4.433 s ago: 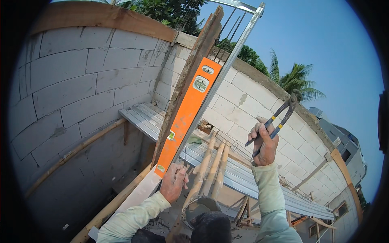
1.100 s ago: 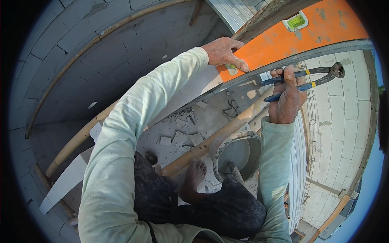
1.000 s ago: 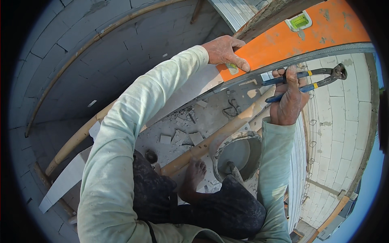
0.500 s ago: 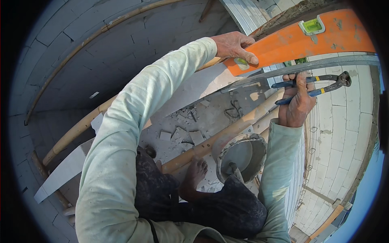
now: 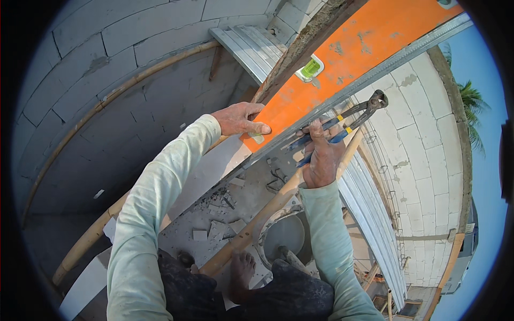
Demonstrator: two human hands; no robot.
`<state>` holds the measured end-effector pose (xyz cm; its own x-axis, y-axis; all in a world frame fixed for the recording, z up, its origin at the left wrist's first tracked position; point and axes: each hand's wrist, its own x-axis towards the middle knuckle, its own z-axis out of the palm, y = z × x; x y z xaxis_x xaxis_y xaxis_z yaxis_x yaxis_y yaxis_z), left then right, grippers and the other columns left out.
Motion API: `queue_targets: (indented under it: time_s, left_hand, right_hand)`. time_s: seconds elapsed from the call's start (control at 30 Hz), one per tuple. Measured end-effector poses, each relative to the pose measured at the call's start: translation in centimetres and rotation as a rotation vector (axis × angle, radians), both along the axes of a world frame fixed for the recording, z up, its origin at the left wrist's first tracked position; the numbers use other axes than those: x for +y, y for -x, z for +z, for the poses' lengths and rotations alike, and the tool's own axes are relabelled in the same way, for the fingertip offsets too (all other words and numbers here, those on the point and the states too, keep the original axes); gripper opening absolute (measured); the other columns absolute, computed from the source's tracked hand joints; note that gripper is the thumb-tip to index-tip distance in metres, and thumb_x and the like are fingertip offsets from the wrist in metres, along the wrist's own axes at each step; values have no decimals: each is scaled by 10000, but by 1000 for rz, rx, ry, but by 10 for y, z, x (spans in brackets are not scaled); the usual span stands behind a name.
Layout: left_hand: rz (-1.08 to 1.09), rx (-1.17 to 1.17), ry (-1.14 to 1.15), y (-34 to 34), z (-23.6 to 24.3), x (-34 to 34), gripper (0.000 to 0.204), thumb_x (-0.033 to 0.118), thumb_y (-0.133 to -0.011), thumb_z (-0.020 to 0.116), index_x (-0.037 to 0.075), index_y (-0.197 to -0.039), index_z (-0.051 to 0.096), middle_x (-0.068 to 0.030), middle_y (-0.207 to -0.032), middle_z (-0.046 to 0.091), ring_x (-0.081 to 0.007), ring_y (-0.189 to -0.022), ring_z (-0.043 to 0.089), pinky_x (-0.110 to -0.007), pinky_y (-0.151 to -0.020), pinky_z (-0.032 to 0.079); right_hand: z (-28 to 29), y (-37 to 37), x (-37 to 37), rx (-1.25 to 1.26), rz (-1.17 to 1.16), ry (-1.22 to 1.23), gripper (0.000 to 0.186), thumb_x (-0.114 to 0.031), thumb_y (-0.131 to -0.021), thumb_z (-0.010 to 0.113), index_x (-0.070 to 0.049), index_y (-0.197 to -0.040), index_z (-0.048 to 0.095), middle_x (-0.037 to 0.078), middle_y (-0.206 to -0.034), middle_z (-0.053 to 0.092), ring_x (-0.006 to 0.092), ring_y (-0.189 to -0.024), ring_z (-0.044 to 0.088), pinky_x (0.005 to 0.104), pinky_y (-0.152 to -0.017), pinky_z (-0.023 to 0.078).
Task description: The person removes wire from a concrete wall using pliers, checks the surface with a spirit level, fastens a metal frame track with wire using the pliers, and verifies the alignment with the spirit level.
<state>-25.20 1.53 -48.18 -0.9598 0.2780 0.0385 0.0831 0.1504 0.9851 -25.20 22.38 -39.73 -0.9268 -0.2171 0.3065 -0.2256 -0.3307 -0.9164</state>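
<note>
Gripping the lower end of the orange level [image 5: 342, 61] narrowly between thumb and fingers of the left hand [image 5: 235, 119], just left of centre; clasping pincers [image 5: 378, 100] by slightly spread blue handles [image 5: 339, 135] in the right hand [image 5: 324, 155], right of centre; holding the level aslant toward the upper right, along a metal channel [image 5: 396, 62].

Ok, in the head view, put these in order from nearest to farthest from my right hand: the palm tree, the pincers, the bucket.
1. Pincers: held in your right hand.
2. Bucket: below that hand in the picture, near your knees.
3. Palm tree: far right, beyond the pale block wall.
</note>
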Motion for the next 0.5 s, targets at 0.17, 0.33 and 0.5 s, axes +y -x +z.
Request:
queue_targets:
  time_s: [0.17, 0.33, 0.5]
  left_hand:
    - [45, 40, 75, 4, -6, 1, 634, 604, -750, 676, 42, -1025, 578, -64, -863, 570, -199, -825, 517, -333, -755, 417]
    - [46, 33, 10, -2, -2, 2, 686, 638, -745, 659, 37, -1067, 581, -83, -938, 598, -218, -905, 539, -359, -812, 424]
    - [72, 92, 5, -4, 4, 6, 838, 655, -724, 669, 48, -1282, 521, -114, -1039, 620, -223, -995, 549, -388, -857, 420]
  right_hand:
    - [1, -2, 1, -41, -23, -103, 308, -151, -826, 726, 25, -1017, 559, 80, -814, 628, 148, -689, 595, 255, -641, 475]
    - [-3, 3, -2, -11, 2, -102, 308, -161, -845, 705, 32, -1040, 565, 72, -790, 631, 130, -682, 595, 227, -579, 441]
    - [3, 3, 0, -22, -12, -131, 313, -160, -842, 708, 30, -1045, 564, 75, -797, 634, 131, -669, 595, 232, -577, 446]
